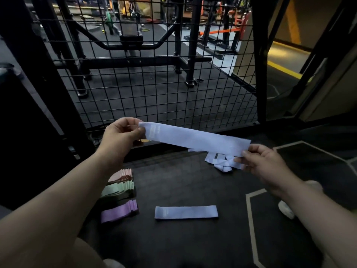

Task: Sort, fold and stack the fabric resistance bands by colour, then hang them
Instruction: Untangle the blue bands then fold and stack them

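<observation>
1. The pale blue band (195, 139) is held in the air above the floor (183, 244), pulled out flat and sloping down from left to right, in front of the wire mesh panel (154, 74).
2. The left hand (123, 132) pinches the band's upper end between thumb and fingertips. The right hand (264, 163) pinches the lower end the same way, so both hands are closed on this one band and both forearms reach forward, the left one higher.
3. Just below the right hand lies a loose heap of blue bands (222, 161), tangled and unfolded. That looks like the work left in this colour.
4. Nearer the person, one flat blue band (186, 212) lies alone on the floor. It is probably the start of the blue stack, and the held band would go on top of it.
5. To the left stand three finished-looking piles in a close row: a pink stack (122, 175) farthest away, a green stack (117, 188) in the middle and a purple stack (118, 210) nearest. A dark layer sits between green and purple, and I cannot tell whether it is more bands.
6. Judged from this, sorting is done and three colours are stacked, while blue has only begun. No band hangs anywhere in view, so hanging is not yet started.
</observation>
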A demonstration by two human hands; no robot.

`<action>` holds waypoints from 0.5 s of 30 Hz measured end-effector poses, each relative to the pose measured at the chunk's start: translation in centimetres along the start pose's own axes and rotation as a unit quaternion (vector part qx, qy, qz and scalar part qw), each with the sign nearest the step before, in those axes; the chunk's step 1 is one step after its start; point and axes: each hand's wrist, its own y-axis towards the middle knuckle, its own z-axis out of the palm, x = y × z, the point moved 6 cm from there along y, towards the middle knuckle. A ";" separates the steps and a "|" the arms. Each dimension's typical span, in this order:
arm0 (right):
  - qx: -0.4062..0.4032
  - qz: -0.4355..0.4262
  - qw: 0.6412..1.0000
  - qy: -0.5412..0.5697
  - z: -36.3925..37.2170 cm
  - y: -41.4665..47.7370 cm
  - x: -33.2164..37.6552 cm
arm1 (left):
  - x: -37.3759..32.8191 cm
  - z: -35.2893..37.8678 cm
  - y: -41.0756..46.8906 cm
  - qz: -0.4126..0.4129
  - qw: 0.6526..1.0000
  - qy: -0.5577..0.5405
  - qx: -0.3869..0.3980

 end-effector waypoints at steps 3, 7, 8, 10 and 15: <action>-0.009 0.009 0.975 -0.221 0.6 -0.4 -1.7 | 0.2 1.5 -0.4 0.040 0.994 0.092 0.030; 0.145 -0.128 0.932 -0.308 6.7 -2.9 -1.7 | 2.2 6.1 -2.6 0.106 0.953 0.239 0.155; 0.202 -0.146 0.920 -0.302 8.6 -3.5 -2.0 | 2.9 7.3 -3.5 0.130 0.927 0.296 0.193; 0.281 -0.145 0.916 -0.247 11.7 -4.4 -3.4 | 3.9 9.1 -4.8 0.173 0.878 0.374 0.243; 0.266 -0.063 0.949 -0.154 12.9 -3.8 -7.2 | 3.4 8.9 -4.3 0.174 0.891 0.358 0.219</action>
